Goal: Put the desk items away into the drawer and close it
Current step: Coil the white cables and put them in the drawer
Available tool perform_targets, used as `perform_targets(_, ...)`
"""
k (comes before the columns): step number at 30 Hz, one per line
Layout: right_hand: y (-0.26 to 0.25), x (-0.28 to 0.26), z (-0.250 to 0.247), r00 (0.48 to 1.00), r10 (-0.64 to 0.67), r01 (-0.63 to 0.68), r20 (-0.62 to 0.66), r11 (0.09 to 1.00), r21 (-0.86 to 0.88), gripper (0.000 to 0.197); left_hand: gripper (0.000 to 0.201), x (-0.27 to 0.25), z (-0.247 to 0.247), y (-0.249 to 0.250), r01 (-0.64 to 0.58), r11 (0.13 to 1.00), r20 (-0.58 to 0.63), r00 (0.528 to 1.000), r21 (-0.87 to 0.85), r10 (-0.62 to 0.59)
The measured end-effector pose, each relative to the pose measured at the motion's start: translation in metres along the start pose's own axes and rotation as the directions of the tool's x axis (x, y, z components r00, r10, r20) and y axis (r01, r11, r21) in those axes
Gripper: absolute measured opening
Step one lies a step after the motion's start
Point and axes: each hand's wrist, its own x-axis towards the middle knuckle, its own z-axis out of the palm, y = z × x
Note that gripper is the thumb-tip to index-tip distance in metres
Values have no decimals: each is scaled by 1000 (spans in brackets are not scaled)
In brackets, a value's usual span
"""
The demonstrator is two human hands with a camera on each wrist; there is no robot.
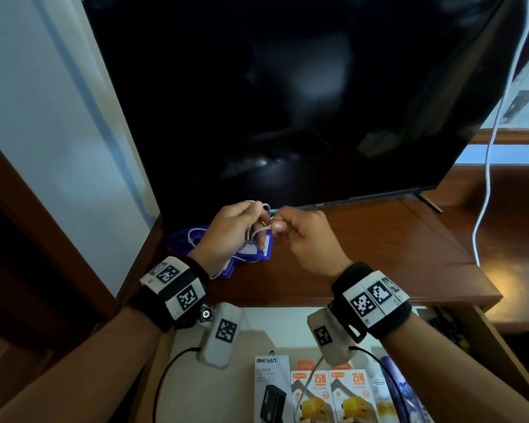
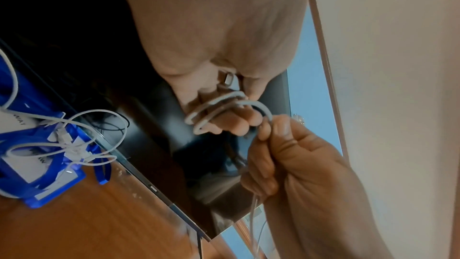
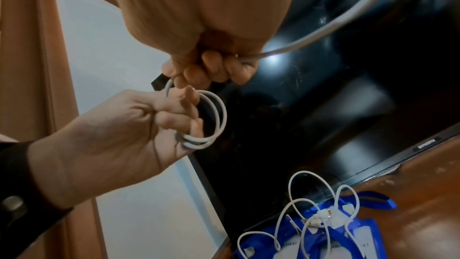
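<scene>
A white cable [image 2: 219, 105] is wound in loops round the fingers of my left hand [image 1: 257, 221], held up above the desk's back left corner. My right hand [image 1: 280, 225] is right beside it and pinches the same cable [image 3: 216, 121] between thumb and curled fingers; its loose length trails from the fist [image 3: 286, 50]. Under the hands, blue badge holders [image 1: 251, 254] lie on the wooden desk [image 1: 379, 254], with more thin white cables [image 3: 311, 204] tangled on top of them [image 2: 30, 164]. The drawer [image 1: 196, 392] below the desk stands open.
A big dark TV screen [image 1: 287, 102] stands close behind the hands. Boxed chargers [image 1: 318, 392] lie side by side in the drawer. A long white cord [image 1: 486, 178] hangs down at the right onto the desk. A wall and wooden frame close off the left.
</scene>
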Motion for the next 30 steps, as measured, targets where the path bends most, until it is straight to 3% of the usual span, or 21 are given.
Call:
perform_targets(4, 7, 2, 3, 993, 75, -65, -93, 992, 106, 19, 38, 1, 3, 5, 99, 993, 91, 992, -67, -93)
perform_targets(8, 6, 3, 4, 977, 173, -140, -123, 961, 238, 15, 37, 4, -2, 9, 254, 959, 228, 948, -130, -220)
perform_targets(12, 0, 12, 3, 959, 268, -225, -92, 918, 327, 19, 38, 4, -8, 4, 298, 914, 267, 937, -276, -225)
perform_targets(15, -4, 16, 2, 949, 307, -308, 70, 856, 415, 13, 35, 5, -12, 0, 313, 868, 274, 937, -386, -216)
perform_targets(20, -3, 15, -5, 839, 361, -536, 408, 679, 501, 28, 35, 3, -17, -3, 381, 759, 335, 915, -529, -225)
perform_targets(26, -14, 14, 5, 850, 425, -526, 312, 648, 550, 36, 33, -2, -11, -5, 255, 835, 223, 961, -487, -164)
perform_targets(28, -14, 13, 8, 859, 418, -510, 295, 653, 559, 33, 33, -4, -12, -3, 274, 820, 224, 957, -503, -182)
perform_targets(30, -12, 11, 10, 859, 431, -504, 278, 613, 608, 24, 33, -6, -17, 2, 284, 752, 209, 958, -595, -197)
